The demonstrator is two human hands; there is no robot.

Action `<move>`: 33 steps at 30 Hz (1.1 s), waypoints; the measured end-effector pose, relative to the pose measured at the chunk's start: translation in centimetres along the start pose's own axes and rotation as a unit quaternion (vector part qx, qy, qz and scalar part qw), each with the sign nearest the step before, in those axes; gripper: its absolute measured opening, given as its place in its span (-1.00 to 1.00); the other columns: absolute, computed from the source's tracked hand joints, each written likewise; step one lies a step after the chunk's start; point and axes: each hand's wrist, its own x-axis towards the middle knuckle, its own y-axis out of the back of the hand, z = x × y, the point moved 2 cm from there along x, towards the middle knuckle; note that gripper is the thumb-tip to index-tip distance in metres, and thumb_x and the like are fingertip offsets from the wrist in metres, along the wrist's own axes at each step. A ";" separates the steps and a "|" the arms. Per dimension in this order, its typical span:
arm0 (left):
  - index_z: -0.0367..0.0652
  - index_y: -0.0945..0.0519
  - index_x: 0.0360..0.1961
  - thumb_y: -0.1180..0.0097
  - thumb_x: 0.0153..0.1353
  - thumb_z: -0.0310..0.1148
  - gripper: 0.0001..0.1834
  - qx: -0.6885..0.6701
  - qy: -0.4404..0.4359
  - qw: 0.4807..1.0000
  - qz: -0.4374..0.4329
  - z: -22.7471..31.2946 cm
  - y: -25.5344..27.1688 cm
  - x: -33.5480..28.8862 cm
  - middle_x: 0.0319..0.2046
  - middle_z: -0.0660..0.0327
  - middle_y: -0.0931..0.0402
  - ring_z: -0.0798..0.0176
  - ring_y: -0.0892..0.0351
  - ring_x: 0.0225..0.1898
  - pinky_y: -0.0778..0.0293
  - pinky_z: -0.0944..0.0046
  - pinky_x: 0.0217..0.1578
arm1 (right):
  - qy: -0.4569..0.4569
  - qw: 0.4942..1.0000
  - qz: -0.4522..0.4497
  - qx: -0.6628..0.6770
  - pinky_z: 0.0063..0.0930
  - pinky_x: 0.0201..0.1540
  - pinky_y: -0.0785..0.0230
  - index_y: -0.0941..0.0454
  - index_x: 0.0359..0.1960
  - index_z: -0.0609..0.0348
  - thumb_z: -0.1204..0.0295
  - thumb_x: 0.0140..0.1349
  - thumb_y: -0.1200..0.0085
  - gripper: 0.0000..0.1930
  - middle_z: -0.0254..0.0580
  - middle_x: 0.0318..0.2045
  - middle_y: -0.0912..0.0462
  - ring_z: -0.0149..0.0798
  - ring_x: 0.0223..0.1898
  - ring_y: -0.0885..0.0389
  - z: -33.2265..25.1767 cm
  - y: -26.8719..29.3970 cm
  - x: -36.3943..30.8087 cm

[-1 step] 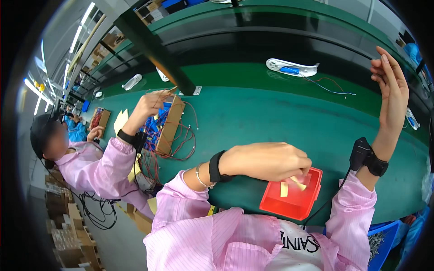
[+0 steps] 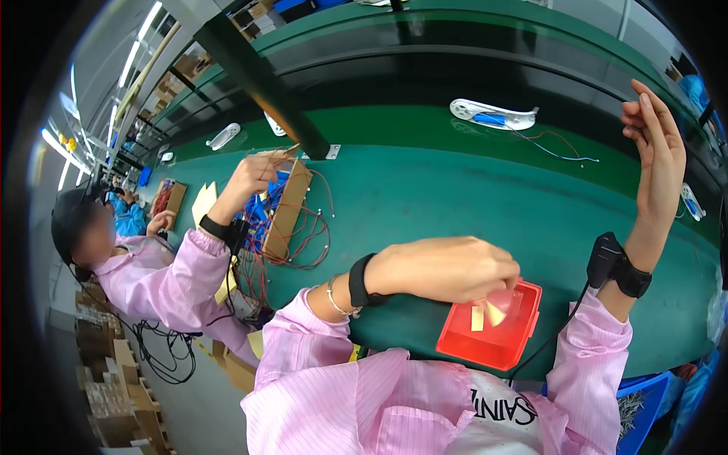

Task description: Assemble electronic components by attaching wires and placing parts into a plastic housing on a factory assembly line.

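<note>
"Left hand (image 2: 459, 267) has shifted slightly; the right hand (image 2: 657, 148)?"
"Raised, fingers loosely extended."
"Writing?"
"Dark letters (image 2: 504, 406), white shirt (image 2: 478, 436)."
"Below the left?"
"Glossy red plastic tray (image 2: 497, 345), flat rectangular yellow slip (image 2: 477, 318) inside; left fingers blurred, grasp can't be told."

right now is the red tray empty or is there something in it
Not empty: a small pale-yellow piece shows inside the red tray, near the left hand.
</note>
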 end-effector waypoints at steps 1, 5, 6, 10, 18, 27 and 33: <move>-0.27 -0.54 -0.17 -0.07 0.27 -0.35 -0.79 0.004 0.003 1.000 0.026 -0.3 0.6 -0.5 -0.28 0.02 -0.56 -0.05 -0.59 -0.23 -0.51 0.10 -0.20 | -0.007 1.000 0.002 -0.014 -0.64 -0.13 -0.40 -0.60 0.04 0.19 0.32 0.37 -0.04 -0.70 -0.30 -0.26 -0.68 -0.50 -0.22 -0.59 0.1 0.0 -0.1; -0.27 -0.56 -0.16 -0.09 0.21 -0.46 -0.82 0.282 0.152 0.907 0.272 -4.2 5.1 -4.8 -0.23 -0.02 -0.57 -0.11 -0.57 -0.17 -0.50 0.05 -0.15 | 0.003 0.999 -0.010 -0.037 -0.66 -0.15 -0.38 -0.61 0.04 0.17 0.32 0.37 -0.05 -0.70 -0.33 -0.29 -0.68 -0.52 -0.24 -0.57 -0.6 0.1 -0.1; -0.31 -0.55 -0.25 -0.12 0.12 -0.50 -0.84 0.379 0.212 0.847 0.307 -4.9 6.2 -6.3 -0.29 -0.02 -0.56 -0.07 -0.56 -0.19 -0.50 0.05 -0.17 | 0.004 0.999 -0.010 -0.042 -0.66 -0.16 -0.38 -0.61 0.03 0.17 0.32 0.37 -0.05 -0.70 -0.34 -0.29 -0.67 -0.53 -0.25 -0.57 -0.7 0.3 0.0; -0.32 -0.55 -0.37 -0.09 0.14 -0.50 -0.91 0.434 0.406 0.723 0.352 -7.6 8.5 -16.0 -0.35 -0.05 -0.59 -0.12 -0.60 -0.27 -0.53 0.05 -0.23 | -0.001 0.999 -0.030 -0.033 -0.68 -0.17 -0.36 -0.62 0.02 0.18 0.30 0.38 -0.04 -0.70 -0.36 -0.32 -0.67 -0.55 -0.28 -0.55 -0.3 -1.0 -0.1; -0.22 -0.66 -0.28 -0.21 0.09 -0.40 -0.83 0.476 0.485 0.683 0.268 -10.9 10.5 -20.3 -0.35 0.00 -0.64 -0.10 -0.63 -0.23 -0.52 0.03 -0.17 | 0.014 0.996 -0.055 -0.075 -0.67 -0.19 -0.34 -0.63 -0.01 0.19 0.32 0.38 -0.02 -0.71 -0.38 -0.36 -0.65 -0.55 -0.30 -0.53 -0.7 -1.0 -0.3; -0.06 -0.64 -0.30 -0.07 0.23 -0.38 -0.88 0.418 0.451 0.639 0.462 -7.0 12.2 -22.0 -0.44 0.10 -0.64 -0.04 -0.62 -0.35 -0.48 0.01 -0.30 | 0.016 0.996 -0.058 -0.067 -0.67 -0.20 -0.33 -0.63 -0.02 0.21 0.33 0.38 -0.02 -0.72 -0.36 -0.38 -0.65 -0.55 -0.32 -0.52 -1.1 -1.3 -0.2; -0.25 -0.61 -0.12 -0.11 0.35 -0.35 -0.80 0.232 0.164 0.671 0.685 0.9 15.1 -14.5 -0.47 0.25 -0.60 0.51 -0.48 -0.50 -0.34 0.50 -0.49 | -0.005 0.994 -0.096 -0.049 -0.67 -0.21 -0.33 -0.63 -0.04 0.22 0.33 0.37 -0.03 -0.73 -0.32 -0.39 -0.64 -0.55 -0.34 -0.52 -0.2 -2.4 -0.6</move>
